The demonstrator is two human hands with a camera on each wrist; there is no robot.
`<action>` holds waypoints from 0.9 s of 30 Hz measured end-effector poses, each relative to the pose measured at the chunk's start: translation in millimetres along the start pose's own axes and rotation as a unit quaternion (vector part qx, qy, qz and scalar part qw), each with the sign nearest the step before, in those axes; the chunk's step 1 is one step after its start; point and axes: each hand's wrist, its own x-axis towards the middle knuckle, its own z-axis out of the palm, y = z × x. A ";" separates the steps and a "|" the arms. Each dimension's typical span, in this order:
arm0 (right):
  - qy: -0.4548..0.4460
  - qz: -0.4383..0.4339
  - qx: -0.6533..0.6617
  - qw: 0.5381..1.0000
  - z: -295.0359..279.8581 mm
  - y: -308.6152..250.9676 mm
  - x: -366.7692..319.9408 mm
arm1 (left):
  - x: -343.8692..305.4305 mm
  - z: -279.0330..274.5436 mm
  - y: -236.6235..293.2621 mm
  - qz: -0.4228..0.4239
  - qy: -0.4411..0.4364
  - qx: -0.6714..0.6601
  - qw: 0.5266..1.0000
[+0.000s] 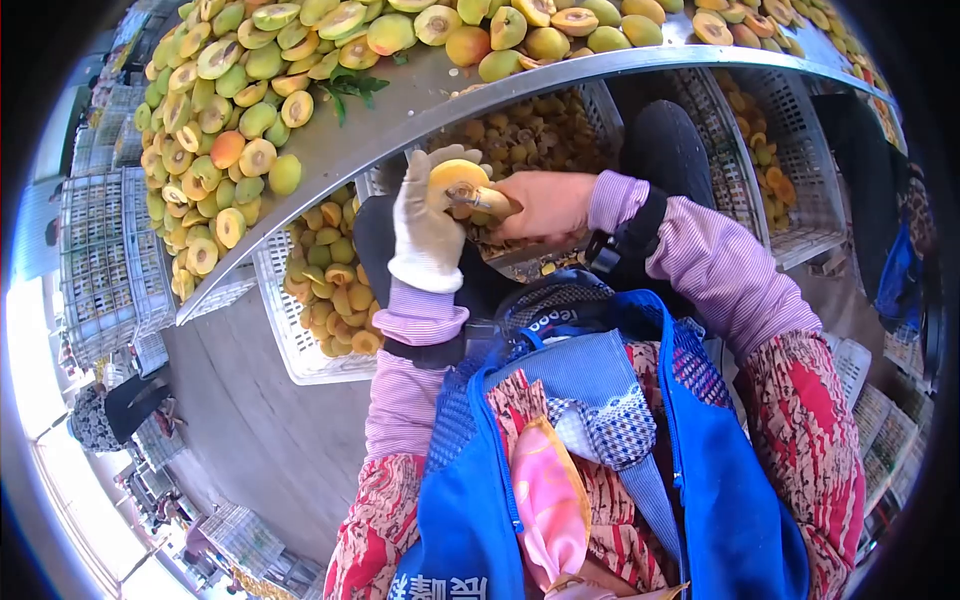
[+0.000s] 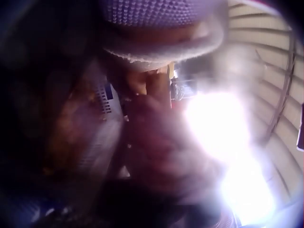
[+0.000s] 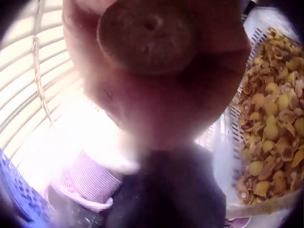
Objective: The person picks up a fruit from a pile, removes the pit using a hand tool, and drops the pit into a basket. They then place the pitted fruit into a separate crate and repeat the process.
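Apricot-coloured harvest: a person's left hand, in a white knitted glove, curls its fingers round a halved yellow fruit just below the edge of the curved sheet-metal table, cut face up. The bare right hand is clenched on a small tool with a round wooden handle, its tip at the fruit's hollow; the blade cannot be made out. On the table lies a heap of smooth green and orange fruit, much of it cut in half. Under the table stand a white slotted plastic crate of yellow-green fruit and a second crate filled with rough brown pits and scraps. The left wrist view is blurred, showing little beyond the glove's ribbed cuff.
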 end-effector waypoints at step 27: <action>-0.087 0.067 0.341 0.934 17.6 10.6 0.9 | 11.7 -2.1 -10.3 -0.027 0.051 0.012 0.998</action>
